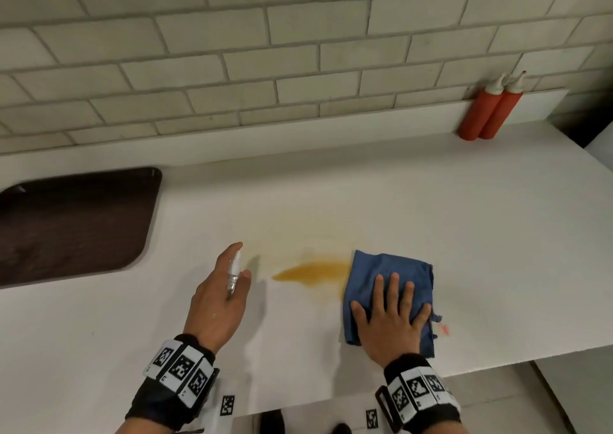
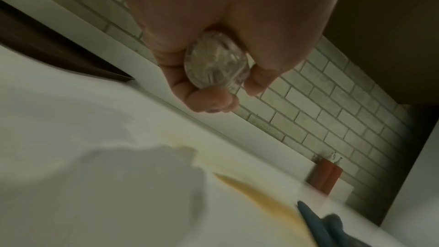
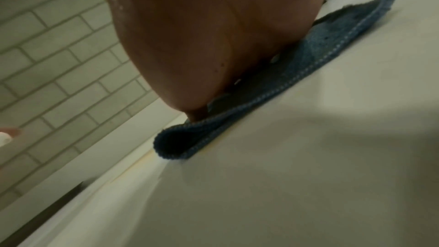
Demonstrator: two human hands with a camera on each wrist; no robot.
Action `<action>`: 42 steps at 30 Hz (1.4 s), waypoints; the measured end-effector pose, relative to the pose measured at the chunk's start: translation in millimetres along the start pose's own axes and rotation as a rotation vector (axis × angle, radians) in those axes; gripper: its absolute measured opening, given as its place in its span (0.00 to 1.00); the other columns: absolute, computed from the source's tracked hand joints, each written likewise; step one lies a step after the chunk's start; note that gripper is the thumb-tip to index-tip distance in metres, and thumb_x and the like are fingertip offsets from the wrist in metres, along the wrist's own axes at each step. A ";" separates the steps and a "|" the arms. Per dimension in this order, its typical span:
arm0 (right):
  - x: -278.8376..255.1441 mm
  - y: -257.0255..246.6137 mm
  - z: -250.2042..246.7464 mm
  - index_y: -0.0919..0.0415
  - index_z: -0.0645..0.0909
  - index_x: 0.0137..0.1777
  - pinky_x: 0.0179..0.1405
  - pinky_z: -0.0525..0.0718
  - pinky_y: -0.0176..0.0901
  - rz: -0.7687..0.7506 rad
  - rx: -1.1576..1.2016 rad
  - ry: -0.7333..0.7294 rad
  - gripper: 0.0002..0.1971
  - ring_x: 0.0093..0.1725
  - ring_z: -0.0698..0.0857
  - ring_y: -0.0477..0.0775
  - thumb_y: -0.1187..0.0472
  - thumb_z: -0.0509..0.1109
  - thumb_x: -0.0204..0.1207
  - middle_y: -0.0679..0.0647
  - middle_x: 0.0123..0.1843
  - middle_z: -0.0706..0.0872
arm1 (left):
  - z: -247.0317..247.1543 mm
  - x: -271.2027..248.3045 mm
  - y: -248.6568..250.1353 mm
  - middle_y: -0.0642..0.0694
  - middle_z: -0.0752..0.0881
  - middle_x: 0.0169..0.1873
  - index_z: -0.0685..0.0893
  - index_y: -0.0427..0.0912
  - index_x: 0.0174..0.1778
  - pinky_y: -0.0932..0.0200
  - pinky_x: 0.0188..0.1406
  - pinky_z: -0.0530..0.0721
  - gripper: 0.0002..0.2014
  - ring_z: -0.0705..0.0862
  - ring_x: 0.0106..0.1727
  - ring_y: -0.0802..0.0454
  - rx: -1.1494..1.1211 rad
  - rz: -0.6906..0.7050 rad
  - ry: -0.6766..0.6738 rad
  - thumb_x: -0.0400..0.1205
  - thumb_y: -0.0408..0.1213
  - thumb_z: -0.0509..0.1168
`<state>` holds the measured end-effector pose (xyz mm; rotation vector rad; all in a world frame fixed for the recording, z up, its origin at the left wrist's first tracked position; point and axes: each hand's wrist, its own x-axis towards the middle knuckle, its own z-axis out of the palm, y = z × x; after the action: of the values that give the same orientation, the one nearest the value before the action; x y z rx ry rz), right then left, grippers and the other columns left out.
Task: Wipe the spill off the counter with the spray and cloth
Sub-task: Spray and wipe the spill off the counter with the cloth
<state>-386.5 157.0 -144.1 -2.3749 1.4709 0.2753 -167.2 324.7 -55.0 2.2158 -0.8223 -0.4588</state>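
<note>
An orange-yellow spill [image 1: 313,272] lies on the white counter [image 1: 464,234], with a paler smear behind it. My left hand [image 1: 222,292] grips a small clear spray bottle [image 1: 234,269] with a white top, held above the counter just left of the spill; the wrist view shows the bottle's round clear base [image 2: 217,63] among my curled fingers. My right hand [image 1: 389,314] lies flat, fingers spread, on a folded blue cloth [image 1: 391,268] whose left edge touches the spill's right end. The cloth's stitched hem [image 3: 261,97] shows under my palm.
A dark brown tray [image 1: 73,224] sits at the left of the counter. Two red squeeze bottles [image 1: 491,112] stand at the back right against the tiled wall. The counter's front edge [image 1: 497,364] runs close behind my right wrist.
</note>
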 end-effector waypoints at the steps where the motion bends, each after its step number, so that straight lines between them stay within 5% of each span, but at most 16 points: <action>1: 6.8 -7.4 -1.4 0.53 0.37 0.86 0.75 0.30 0.74 -0.015 -0.019 -0.004 0.43 0.85 0.34 0.66 0.28 0.29 0.75 0.57 0.87 0.35 | 0.3 -3.7 -0.5 0.44 0.86 0.64 0.62 0.68 0.79 0.44 0.62 0.80 0.23 0.85 0.59 0.39 0.009 -0.005 0.005 0.88 0.49 0.57; 7: 53.3 -88.3 -5.4 0.54 0.33 0.86 0.78 0.34 0.76 -0.213 -0.058 -0.054 0.38 0.84 0.30 0.65 0.34 0.39 0.83 0.57 0.86 0.31 | -14.8 -5.8 -9.7 0.49 0.84 0.37 0.69 0.61 0.71 0.51 0.45 0.80 0.16 0.83 0.39 0.46 0.148 -0.028 0.102 0.87 0.46 0.57; 12: 36.4 -156.4 11.1 0.53 0.34 0.86 0.78 0.31 0.75 -0.421 -0.169 -0.115 0.39 0.84 0.31 0.63 0.33 0.32 0.80 0.55 0.87 0.32 | -44.3 4.4 -31.3 0.50 0.83 0.40 0.69 0.59 0.72 0.52 0.45 0.80 0.16 0.82 0.39 0.47 0.172 -0.029 0.125 0.88 0.46 0.57; 14: 14.7 -167.5 24.9 0.52 0.41 0.87 0.78 0.32 0.74 -0.498 -0.176 -0.120 0.43 0.86 0.37 0.63 0.32 0.26 0.73 0.55 0.88 0.38 | -53.9 7.8 -44.5 0.50 0.83 0.40 0.69 0.61 0.72 0.49 0.47 0.83 0.17 0.83 0.40 0.45 0.192 -0.038 0.098 0.87 0.46 0.57; 17: -16.5 -165.3 45.1 0.54 0.67 0.82 0.74 0.52 0.73 -0.539 -0.160 -0.051 0.37 0.82 0.64 0.65 0.33 0.39 0.82 0.57 0.84 0.65 | -66.6 14.2 -60.6 0.49 0.84 0.38 0.69 0.62 0.70 0.46 0.48 0.85 0.15 0.84 0.40 0.43 0.194 -0.044 0.075 0.87 0.46 0.57; 19: -31.4 -153.3 53.3 0.53 0.69 0.81 0.74 0.54 0.70 -0.517 -0.158 -0.040 0.37 0.80 0.68 0.64 0.31 0.42 0.82 0.55 0.82 0.69 | -73.3 23.1 -65.4 0.49 0.83 0.40 0.68 0.62 0.70 0.46 0.50 0.84 0.16 0.84 0.42 0.42 0.197 -0.038 0.057 0.87 0.46 0.57; 25: -49.5 -93.6 52.1 0.49 0.61 0.85 0.79 0.44 0.62 -0.345 -0.109 0.036 0.41 0.83 0.60 0.58 0.25 0.48 0.78 0.50 0.85 0.63 | -73.6 64.8 -62.5 0.50 0.83 0.39 0.70 0.58 0.69 0.50 0.47 0.79 0.14 0.82 0.41 0.41 0.280 0.054 -0.012 0.87 0.44 0.56; 27: -44.0 -75.0 42.9 0.47 0.55 0.86 0.80 0.43 0.61 -0.256 -0.088 0.032 0.43 0.85 0.53 0.56 0.22 0.42 0.76 0.47 0.87 0.56 | -67.3 74.6 -57.2 0.49 0.84 0.42 0.69 0.60 0.69 0.49 0.49 0.79 0.15 0.84 0.45 0.39 0.280 0.071 -0.072 0.87 0.44 0.56; 30: -29.5 -50.3 27.6 0.43 0.30 0.83 0.82 0.34 0.62 -0.175 -0.108 0.013 0.48 0.84 0.32 0.51 0.19 0.22 0.64 0.42 0.85 0.31 | -53.6 76.4 -47.8 0.51 0.85 0.39 0.68 0.62 0.66 0.50 0.46 0.80 0.13 0.84 0.43 0.38 0.280 0.127 -0.118 0.86 0.44 0.56; 32: -16.3 -36.5 16.7 0.43 0.24 0.81 0.81 0.33 0.64 -0.103 -0.113 0.004 0.49 0.83 0.28 0.51 0.19 0.19 0.60 0.42 0.83 0.26 | -41.9 72.5 -39.6 0.50 0.85 0.37 0.67 0.62 0.63 0.50 0.44 0.82 0.12 0.83 0.40 0.38 0.256 0.164 -0.145 0.85 0.44 0.55; 38: 22.1 -8.6 -13.4 0.45 0.30 0.85 0.81 0.36 0.69 0.033 -0.058 -0.034 0.44 0.85 0.32 0.56 0.25 0.37 0.74 0.47 0.86 0.31 | 2.1 42.8 -8.3 0.54 0.85 0.35 0.68 0.63 0.66 0.51 0.43 0.82 0.13 0.85 0.40 0.43 0.238 0.308 -0.250 0.86 0.45 0.55; 42: 19.3 -0.6 -10.2 0.46 0.30 0.85 0.81 0.33 0.68 -0.038 -0.067 -0.024 0.43 0.85 0.31 0.57 0.25 0.35 0.76 0.49 0.86 0.30 | 16.3 21.6 -7.9 0.53 0.84 0.32 0.68 0.64 0.63 0.48 0.44 0.84 0.11 0.83 0.37 0.44 0.236 0.250 -0.237 0.86 0.46 0.56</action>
<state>-377.3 137.4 -141.0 -2.4405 1.4248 0.3479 -156.7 306.1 -73.4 2.2556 -1.3211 -0.5308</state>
